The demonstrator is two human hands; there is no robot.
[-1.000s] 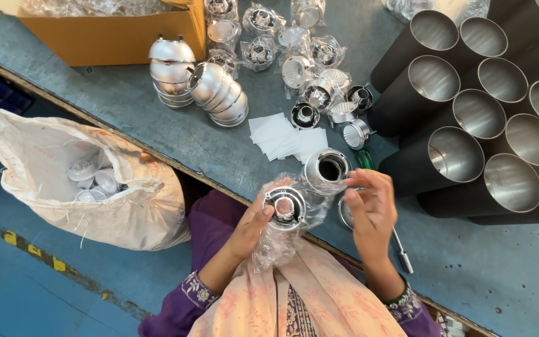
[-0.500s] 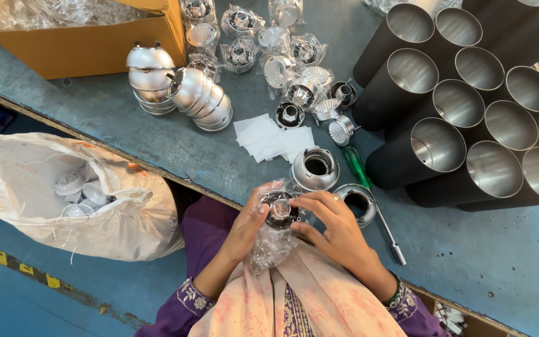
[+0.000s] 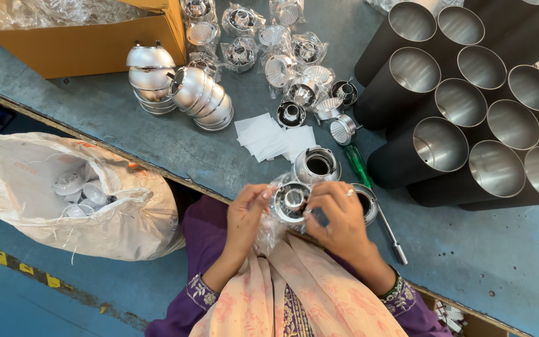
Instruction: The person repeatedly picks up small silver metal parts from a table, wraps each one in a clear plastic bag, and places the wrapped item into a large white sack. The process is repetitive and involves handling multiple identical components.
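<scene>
Both hands work one piece at the near edge of the grey-blue metal table [image 3: 126, 134], just above the lap. The small round shiny silver metal reflector fitting [image 3: 290, 202] sits between them, half out of its thin clear plastic wrapper [image 3: 268, 228].

Left hand [image 3: 244, 215]: grip closed, fingertips pinching the wrapper and the fitting's left rim. Right hand [image 3: 338, 215]: grip closed round the right rim, fingers curled over it, ring on one finger.

Handling, judged from looks:
- fitting looks light, thin-walled, stiff; polished, so likely slippery and quick to show prints or scratches
- best held by the outer rim, not the mirrored inside
- wrapper is soft, crinkly, slides on metal; a pinch on film alone could let the piece slip out

Around it:
- two more unwrapped silver fittings [image 3: 317, 165] on the table just beyond the hands, one partly hidden by the right hand
- green-handled screwdriver [image 3: 359, 165] beside them, shaft running past the right hand
- small stack of white paper squares [image 3: 269, 137]
- wrapped fittings [image 3: 269, 43] further back
- nested silver domed shells [image 3: 204, 97]
- orange cardboard box [image 3: 88, 50] at far left
- black tubes with silver insides [image 3: 463, 118] stacked at right
- white woven sack [image 3: 95, 206] with more wrapped pieces, off the table at left
</scene>
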